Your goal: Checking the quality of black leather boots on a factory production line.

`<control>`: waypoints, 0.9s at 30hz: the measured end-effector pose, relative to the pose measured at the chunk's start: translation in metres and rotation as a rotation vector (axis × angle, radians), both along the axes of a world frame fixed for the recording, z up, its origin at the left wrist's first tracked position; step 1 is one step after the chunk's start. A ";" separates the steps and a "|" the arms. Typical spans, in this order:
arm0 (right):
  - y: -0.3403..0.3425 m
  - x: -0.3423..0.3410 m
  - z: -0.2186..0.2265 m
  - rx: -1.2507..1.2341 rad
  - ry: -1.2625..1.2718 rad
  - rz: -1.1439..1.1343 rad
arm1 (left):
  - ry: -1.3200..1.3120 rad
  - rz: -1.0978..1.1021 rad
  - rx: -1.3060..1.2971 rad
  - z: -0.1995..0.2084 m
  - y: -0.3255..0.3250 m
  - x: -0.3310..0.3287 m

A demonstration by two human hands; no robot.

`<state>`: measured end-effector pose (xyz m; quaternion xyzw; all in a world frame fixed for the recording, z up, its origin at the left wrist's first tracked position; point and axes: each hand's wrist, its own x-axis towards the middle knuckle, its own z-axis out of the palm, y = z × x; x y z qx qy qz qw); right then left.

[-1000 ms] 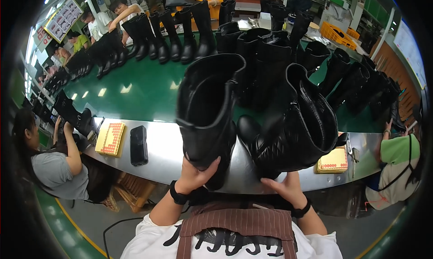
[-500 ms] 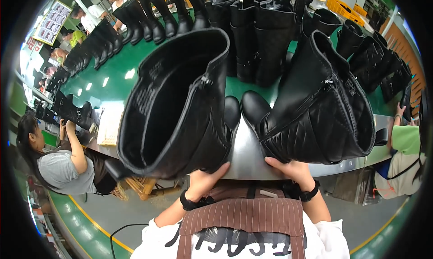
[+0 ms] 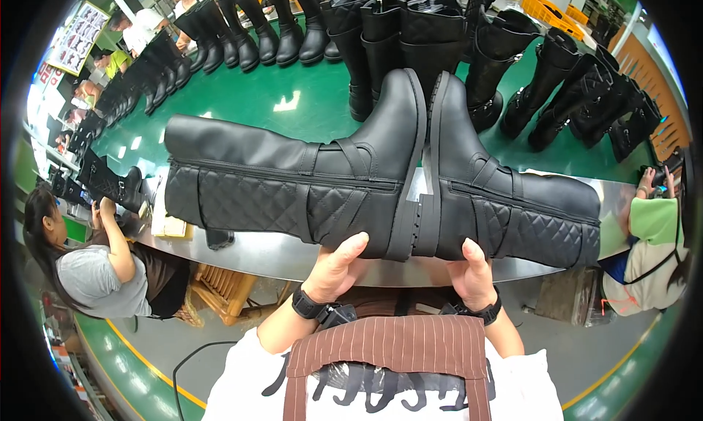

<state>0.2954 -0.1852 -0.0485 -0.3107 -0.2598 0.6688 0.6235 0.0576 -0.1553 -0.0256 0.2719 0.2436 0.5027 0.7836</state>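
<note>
Two tall black boots with quilted shafts, ankle straps and side zips lie sole to sole in front of me, toes pointing away. My left hand (image 3: 333, 271) holds the left boot (image 3: 285, 179) from below near its heel, thumb up against the side. The right boot (image 3: 512, 201) rests in my right hand (image 3: 472, 274), gripped the same way near the heel. Its shaft points right, while the left boot's shaft points left. The fingers under both boots are mostly hidden.
A metal strip (image 3: 388, 273) edges the green table (image 3: 242, 91). Rows of standing black boots (image 3: 395, 36) line its far side, and a yellow crate (image 3: 549, 10) sits at back right. A co-worker (image 3: 102, 252) handles a boot at left; another person (image 3: 652, 245) is at right.
Both boots have swung from upright, openings toward me, to lying sideways with soles together. My hands have turned with them and stayed at the heels.
</note>
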 end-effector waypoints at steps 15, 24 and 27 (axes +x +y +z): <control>-0.010 -0.005 -0.009 -0.027 0.053 0.076 | 0.033 0.098 -0.004 -0.006 -0.008 0.011; -0.013 -0.010 -0.020 -0.038 0.070 0.093 | -0.017 0.081 -0.005 -0.014 -0.012 0.013; -0.013 -0.012 -0.025 -0.043 0.054 0.090 | -0.022 0.081 -0.013 -0.018 -0.014 0.012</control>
